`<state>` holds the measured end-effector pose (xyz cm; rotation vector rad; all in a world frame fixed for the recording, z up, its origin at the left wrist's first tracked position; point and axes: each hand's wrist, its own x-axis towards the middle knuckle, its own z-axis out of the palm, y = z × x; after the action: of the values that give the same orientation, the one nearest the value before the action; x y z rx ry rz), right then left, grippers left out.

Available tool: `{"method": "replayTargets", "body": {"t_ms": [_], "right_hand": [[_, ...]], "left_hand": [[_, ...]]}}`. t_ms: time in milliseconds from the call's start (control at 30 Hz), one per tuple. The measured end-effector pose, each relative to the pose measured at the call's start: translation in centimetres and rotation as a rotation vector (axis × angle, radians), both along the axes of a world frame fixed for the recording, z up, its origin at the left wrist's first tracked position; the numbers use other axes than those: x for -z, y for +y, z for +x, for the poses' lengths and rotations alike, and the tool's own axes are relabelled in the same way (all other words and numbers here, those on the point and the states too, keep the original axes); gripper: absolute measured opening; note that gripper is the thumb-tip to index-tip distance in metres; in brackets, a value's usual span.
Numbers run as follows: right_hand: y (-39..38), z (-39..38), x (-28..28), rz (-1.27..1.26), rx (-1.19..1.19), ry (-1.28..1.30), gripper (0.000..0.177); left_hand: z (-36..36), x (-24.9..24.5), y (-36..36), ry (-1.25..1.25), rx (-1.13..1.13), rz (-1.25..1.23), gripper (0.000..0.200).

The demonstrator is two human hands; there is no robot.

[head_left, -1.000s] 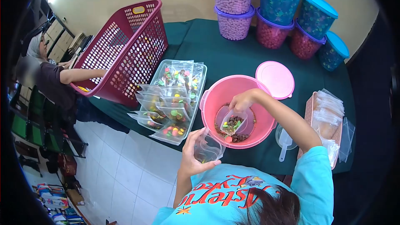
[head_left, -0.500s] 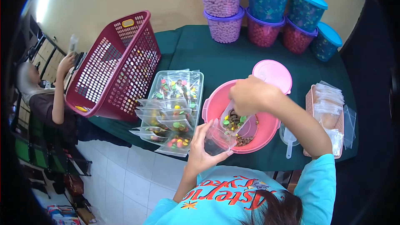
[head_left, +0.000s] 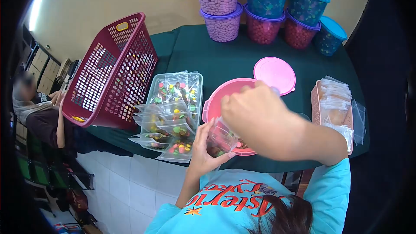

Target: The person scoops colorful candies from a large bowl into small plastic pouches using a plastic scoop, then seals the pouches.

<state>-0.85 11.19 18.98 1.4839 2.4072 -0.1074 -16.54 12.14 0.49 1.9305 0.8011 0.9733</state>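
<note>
My left hand grips a small clear plastic bag at the near left rim of the pink tub. Some dark and green candies show low in the bag. My right hand, closed around a clear scoop, is over the tub, knuckles up and wrist turned toward the bag. The scoop itself is mostly hidden behind the hand. Inside the tub, a few brown and coloured candies show beside the bag. Left of it, a clear tray bears several filled bags of colourful candies.
A maroon laundry basket stands at the left. Behind the tub lies a pink lid. A pink basket of empty bags sits on the right. Stacked candy tubs line the wall. Another person is at far left.
My right hand has turned over and moved left and nearer, tipping the scoop at the bag. Candies now show in the bag. The other person's raised hand has come down.
</note>
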Motion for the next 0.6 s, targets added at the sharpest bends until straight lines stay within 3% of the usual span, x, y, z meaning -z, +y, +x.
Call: {"method": "replayTargets", "body": {"t_ms": [67, 133, 200, 400, 533, 600], "right_hand": [[0.2, 1.7, 0.0, 0.056, 0.024, 0.083, 0.023], [1.6, 3.4, 1.2, 0.237, 0.075, 0.227, 0.016], [3.9, 3.9, 2.6, 0.175, 0.112, 0.213, 0.012], [9.0, 2.1, 14.4, -0.11, 0.053, -0.041, 0.02], [10.1, 1.1, 20.4, -0.169, 0.067, -0.122, 0.022], [10.3, 1.1, 22.1, -0.077, -0.062, -0.165, 0.016]], "left_hand": [[0.0, -0.3, -0.6, 0.005, -0.017, 0.021, 0.088], [-0.1, -0.4, -1.4, -0.063, -0.053, -0.114, 0.09], [-0.7, -0.2, -1.9, -0.016, -0.049, -0.053, 0.089], [-1.7, 0.2, -4.3, 0.023, -0.005, -0.06, 0.089], [-2.0, 1.1, -6.1, -0.093, -0.076, -0.216, 0.088], [-2.3, 2.2, -6.6, -0.187, -0.143, -0.235, 0.086]]}}
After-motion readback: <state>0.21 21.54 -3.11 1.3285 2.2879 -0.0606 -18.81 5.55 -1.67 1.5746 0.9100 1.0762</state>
